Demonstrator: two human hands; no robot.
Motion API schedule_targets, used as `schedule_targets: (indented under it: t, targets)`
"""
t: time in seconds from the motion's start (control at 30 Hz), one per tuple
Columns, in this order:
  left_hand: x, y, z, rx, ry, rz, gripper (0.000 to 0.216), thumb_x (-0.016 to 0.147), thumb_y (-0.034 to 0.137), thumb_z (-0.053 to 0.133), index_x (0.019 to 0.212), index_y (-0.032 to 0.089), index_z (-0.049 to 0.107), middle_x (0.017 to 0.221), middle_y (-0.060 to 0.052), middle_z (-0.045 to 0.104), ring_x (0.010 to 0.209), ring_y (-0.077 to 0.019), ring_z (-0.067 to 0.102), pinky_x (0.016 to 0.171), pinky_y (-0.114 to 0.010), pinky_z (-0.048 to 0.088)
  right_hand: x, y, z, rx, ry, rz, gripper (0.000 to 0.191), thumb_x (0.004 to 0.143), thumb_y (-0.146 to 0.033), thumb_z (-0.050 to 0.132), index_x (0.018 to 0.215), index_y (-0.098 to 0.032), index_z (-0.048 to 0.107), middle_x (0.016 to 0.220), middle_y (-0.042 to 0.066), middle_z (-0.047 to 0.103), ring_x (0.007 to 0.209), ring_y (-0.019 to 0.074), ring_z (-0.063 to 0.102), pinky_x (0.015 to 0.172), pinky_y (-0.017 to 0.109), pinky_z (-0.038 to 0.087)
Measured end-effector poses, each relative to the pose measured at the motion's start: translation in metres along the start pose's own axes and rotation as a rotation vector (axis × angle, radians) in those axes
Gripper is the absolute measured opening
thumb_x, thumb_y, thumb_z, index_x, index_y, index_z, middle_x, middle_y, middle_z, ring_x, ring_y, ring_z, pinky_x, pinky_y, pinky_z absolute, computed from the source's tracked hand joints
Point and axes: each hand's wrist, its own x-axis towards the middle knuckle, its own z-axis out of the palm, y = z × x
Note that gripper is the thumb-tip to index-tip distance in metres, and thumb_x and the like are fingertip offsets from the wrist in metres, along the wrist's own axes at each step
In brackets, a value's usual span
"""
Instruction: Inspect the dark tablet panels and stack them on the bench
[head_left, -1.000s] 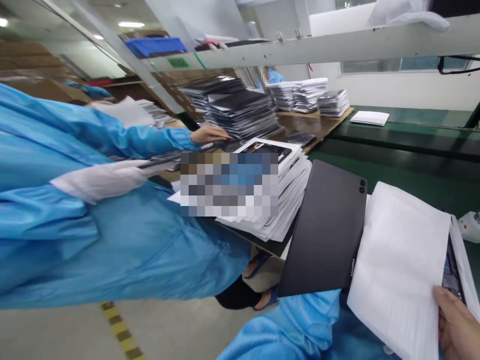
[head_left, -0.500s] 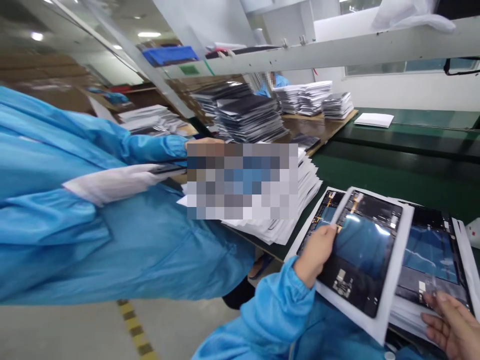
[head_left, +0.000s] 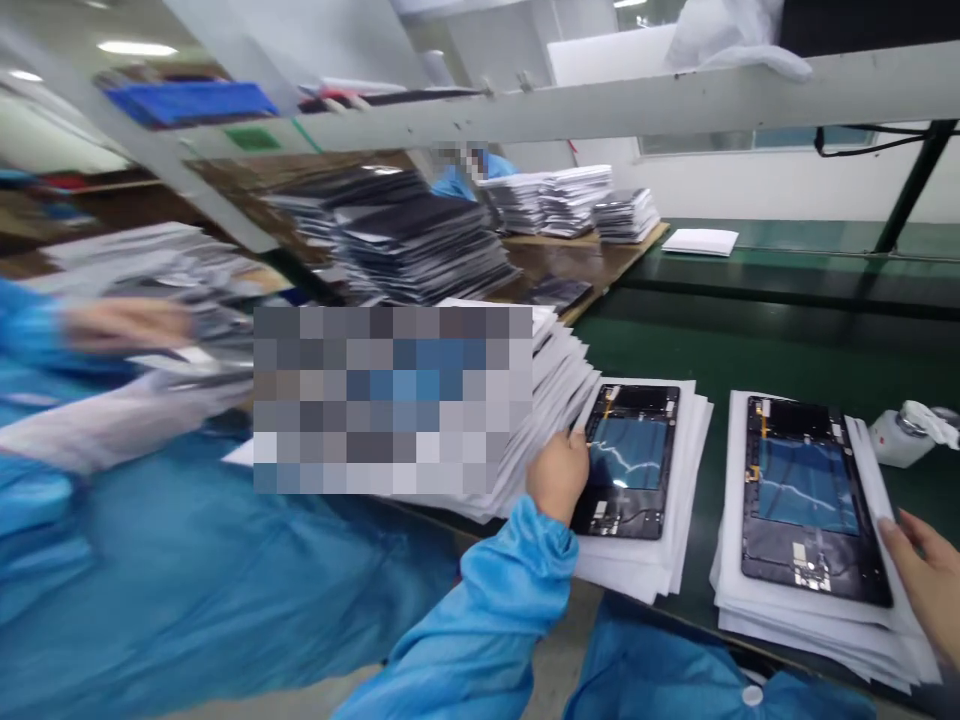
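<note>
Two stacks of white foam sheets lie on the green bench (head_left: 787, 360), each topped by an opened tablet shell with blue film inside. My left hand (head_left: 556, 474) rests on the left edge of the left tablet shell (head_left: 628, 460), fingers curled against the shell and the stack beneath. My right hand (head_left: 926, 570) lies at the right edge of the right stack (head_left: 806, 600), fingers stretched along the foam next to the right tablet shell (head_left: 810, 495).
A co-worker in a blue coat (head_left: 112, 540) stands close on my left, a hand (head_left: 124, 325) blurred. A fanned pile of sheets (head_left: 562, 375) adjoins the left stack. Dark and white stacks (head_left: 420, 245) sit farther back, a white bottle (head_left: 904, 435) at right, a shelf beam (head_left: 675, 95) overhead.
The tablet shell on foam I held up in my left hand now lies flat on the left stack. My view has swung right, and the co-worker's arm has pulled back left.
</note>
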Motion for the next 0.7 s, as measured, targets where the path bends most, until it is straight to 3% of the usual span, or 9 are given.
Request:
schedule_targets:
  t: [0.07, 0.17, 0.27, 0.37, 0.5, 0.6, 0.7]
  targets:
    - [-0.018, 0.023, 0.007, -0.083, -0.076, 0.137, 0.038, 0.086, 0.034, 0.029, 0.081, 0.012, 0.060, 0.091, -0.017, 0.061, 0.091, -0.0254, 0.055, 0.078, -0.031, 0.037, 0.007, -0.012, 0.001, -0.031, -0.014, -0.030, 0.053, 0.071, -0.058, 0.049, 0.107, -0.020, 0.058, 0.100, 0.009, 0.062, 0.096, 0.0324, 0.054, 0.081, 0.041, 0.040]
    - [-0.055, 0.059, 0.033, -0.283, -0.389, 0.330, 0.040, 0.085, 0.041, 0.032, 0.075, 0.015, 0.061, 0.082, -0.010, 0.064, 0.081, -0.0203, 0.057, 0.072, -0.027, 0.038, 0.023, -0.022, 0.002, -0.048, -0.027, -0.041, 0.054, 0.069, -0.056, 0.054, 0.108, -0.018, 0.058, 0.093, 0.009, 0.063, 0.094, 0.0316, 0.055, 0.082, 0.040, 0.039]
    - [-0.087, 0.087, 0.063, -0.252, -0.571, 0.256, 0.041, 0.083, 0.046, 0.035, 0.071, 0.015, 0.058, 0.071, -0.008, 0.062, 0.069, -0.0193, 0.057, 0.059, -0.026, 0.036, 0.036, -0.028, 0.002, -0.067, -0.067, -0.058, 0.046, 0.070, -0.050, 0.058, 0.101, -0.016, 0.061, 0.087, 0.009, 0.063, 0.093, 0.0299, 0.055, 0.081, 0.037, 0.039]
    - [-0.100, 0.103, 0.079, -0.191, -0.567, 0.206, 0.034, 0.083, 0.039, 0.036, 0.067, 0.015, 0.054, 0.074, -0.010, 0.062, 0.070, -0.0196, 0.057, 0.057, -0.026, 0.033, 0.039, -0.033, 0.002, -0.074, -0.139, -0.054, 0.034, 0.073, -0.042, 0.060, 0.092, -0.015, 0.062, 0.075, 0.006, 0.062, 0.077, 0.0233, 0.058, 0.071, 0.034, 0.043]
    - [-0.097, 0.113, 0.072, -0.132, -0.543, 0.254, 0.028, 0.085, 0.030, 0.035, 0.069, 0.014, 0.053, 0.078, -0.013, 0.061, 0.077, -0.0218, 0.056, 0.061, -0.027, 0.031, 0.033, -0.036, 0.005, -0.057, -0.245, -0.015, 0.026, 0.083, -0.039, 0.052, 0.084, -0.014, 0.059, 0.059, -0.003, 0.051, 0.048, 0.0107, 0.047, 0.050, 0.025, 0.040]
    - [-0.091, 0.118, 0.061, -0.108, -0.526, 0.278, 0.029, 0.086, 0.030, 0.034, 0.073, 0.014, 0.054, 0.080, -0.014, 0.061, 0.081, -0.0238, 0.056, 0.063, -0.029, 0.031, 0.029, -0.036, 0.009, -0.047, -0.300, 0.020, 0.030, 0.088, -0.040, 0.045, 0.079, -0.014, 0.055, 0.053, -0.006, 0.042, 0.040, 0.0074, 0.037, 0.041, 0.021, 0.033]
    - [-0.088, 0.120, 0.061, -0.131, -0.523, 0.222, 0.028, 0.085, 0.029, 0.035, 0.075, 0.013, 0.056, 0.082, -0.015, 0.061, 0.081, -0.0236, 0.057, 0.063, -0.028, 0.032, 0.028, -0.038, 0.012, -0.046, -0.298, 0.023, 0.031, 0.088, -0.039, 0.046, 0.074, -0.013, 0.053, 0.055, -0.005, 0.042, 0.040, 0.0065, 0.035, 0.040, 0.020, 0.032]
